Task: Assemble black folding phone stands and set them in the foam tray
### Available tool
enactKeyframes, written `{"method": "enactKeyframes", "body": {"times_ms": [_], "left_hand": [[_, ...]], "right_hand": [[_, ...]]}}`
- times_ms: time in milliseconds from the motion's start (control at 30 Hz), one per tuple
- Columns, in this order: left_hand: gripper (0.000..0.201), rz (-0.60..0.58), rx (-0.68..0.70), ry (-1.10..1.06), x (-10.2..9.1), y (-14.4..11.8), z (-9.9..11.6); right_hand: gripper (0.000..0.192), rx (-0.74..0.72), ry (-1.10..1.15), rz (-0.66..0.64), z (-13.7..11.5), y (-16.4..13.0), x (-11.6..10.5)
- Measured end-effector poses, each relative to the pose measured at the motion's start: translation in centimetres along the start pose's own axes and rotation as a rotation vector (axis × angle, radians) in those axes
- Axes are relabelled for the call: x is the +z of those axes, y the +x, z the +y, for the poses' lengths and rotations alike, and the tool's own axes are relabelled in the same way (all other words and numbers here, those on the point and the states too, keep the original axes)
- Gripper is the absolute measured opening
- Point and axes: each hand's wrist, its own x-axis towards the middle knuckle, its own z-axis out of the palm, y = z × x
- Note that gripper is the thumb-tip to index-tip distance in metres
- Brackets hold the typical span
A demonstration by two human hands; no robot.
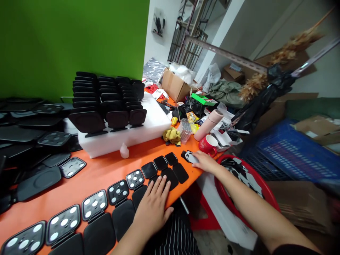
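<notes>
Two hands on a row of black folding cases on an orange table (87, 177).

Six open cases with white dots (94, 205) lie in a row, then three plain black ones (160, 163). The left hand (154, 205) lies flat, fingers spread, on a black case (168, 177). The right hand (204, 162) rests loosely on a small black-and-white piece (187, 155) by the table edge. A red mug (208, 145), a pink tube (208, 124) and a red basin (261, 191) sit close.

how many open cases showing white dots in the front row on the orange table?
6, though the frame edge may cut off more. From the bottom-left corner rightward, ending beyond the left hand. Next case shows plain black.
</notes>
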Motion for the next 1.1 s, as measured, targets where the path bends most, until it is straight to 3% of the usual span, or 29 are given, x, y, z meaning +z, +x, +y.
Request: {"method": "enactKeyframes", "body": {"times_ms": [300,467,667,767,1000,1100], "left_hand": [[0.071,0.025,0.009,0.004,0.0,0.0,0.0],[0.069,0.027,0.014,0.001,0.0,0.0,0.0],[0.069,0.029,0.011,-0.007,0.0,0.0,0.0],[0.070,0.018,0.008,-0.005,-0.1,-0.1,0.0],[0.072,-0.008,-0.002,0.006,-0.4,-0.1,0.2],[0.073,-0.009,-0.003,0.004,-0.5,-0.1,0.2]], "right_hand": [[0.050,0.015,0.030,0.036,-0.6,-1.2,0.3],[0.046,0.085,0.107,0.122,-0.6,-2.0,0.7],[0.039,0.225,0.299,0.282,0.4,-1.5,-0.8],[0.042,0.176,0.447,0.271,-1.9,0.9,-1.2],[0.037,-0.010,0.652,0.158,-11.7,8.5,-1.5],[0.035,-0.044,0.625,0.153,-12.2,9.3,-1.8]]}}
